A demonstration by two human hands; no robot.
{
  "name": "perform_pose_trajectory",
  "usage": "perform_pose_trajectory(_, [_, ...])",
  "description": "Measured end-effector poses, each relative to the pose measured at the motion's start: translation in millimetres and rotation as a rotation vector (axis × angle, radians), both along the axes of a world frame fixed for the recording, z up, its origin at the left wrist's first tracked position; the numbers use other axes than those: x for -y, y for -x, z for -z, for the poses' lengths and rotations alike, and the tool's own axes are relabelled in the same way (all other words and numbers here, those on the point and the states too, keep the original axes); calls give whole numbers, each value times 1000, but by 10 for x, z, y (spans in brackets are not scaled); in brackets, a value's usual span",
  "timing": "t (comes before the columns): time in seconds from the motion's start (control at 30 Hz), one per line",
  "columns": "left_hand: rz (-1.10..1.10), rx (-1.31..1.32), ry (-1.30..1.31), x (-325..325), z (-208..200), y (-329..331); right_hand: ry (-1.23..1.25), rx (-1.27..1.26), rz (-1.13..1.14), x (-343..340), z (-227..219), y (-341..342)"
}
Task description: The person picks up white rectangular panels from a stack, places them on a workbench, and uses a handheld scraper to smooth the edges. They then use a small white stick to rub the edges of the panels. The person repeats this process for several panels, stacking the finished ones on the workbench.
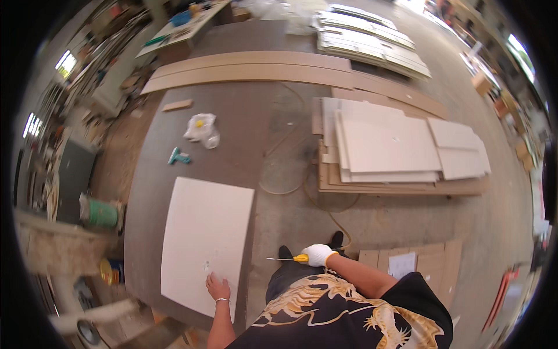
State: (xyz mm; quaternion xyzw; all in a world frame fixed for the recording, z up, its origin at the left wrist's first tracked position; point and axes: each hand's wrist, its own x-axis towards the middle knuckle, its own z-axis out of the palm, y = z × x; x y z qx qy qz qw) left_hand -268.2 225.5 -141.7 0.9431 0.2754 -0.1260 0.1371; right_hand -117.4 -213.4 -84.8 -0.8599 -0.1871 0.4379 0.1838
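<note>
A white panel [206, 232] lies flat on the dark brown worktable [145, 232]. My bare left hand [218, 287] rests on its near part, fingers spread, beside a few small pieces [206, 266] too tiny to make out. In front of my body, off the table's right edge, my right hand [319, 255] in a white glove is closed around a yellow-handled screwdriver [300, 257]. Its thin metal shaft points left toward the panel. Beyond the panel lie a teal cordless drill [179, 156] and a clear plastic bag [201, 129] with something yellow on it.
Long wood-coloured boards [244, 68] span the table's far end, near a short wooden strip [177, 105]. To the right, white cut panels [389, 136] are stacked on brown boards. A hose [331, 215] trails over the floor. More white boards [366, 43] are piled farther back.
</note>
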Motion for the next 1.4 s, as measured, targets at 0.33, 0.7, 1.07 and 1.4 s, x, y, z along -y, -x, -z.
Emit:
perform_pose_trajectory(0.33, [102, -509, -289, 1210, 315, -1374, 38, 78, 697, 1299, -146, 264])
perform_pose_trajectory(0.7, [1343, -819, 12, 3704, 191, -3017, -239, 140, 981, 3112, 89, 216])
perform_pose_trajectory(1.07, [236, -692, 1294, 6322, -683, -3999, -538, 119, 981, 4087, -408, -119])
perform_pose_trajectory(1.4, [396, -788, 1095, 7892, -217, -4388, -96, -240, 1759, 5920, 245, 199])
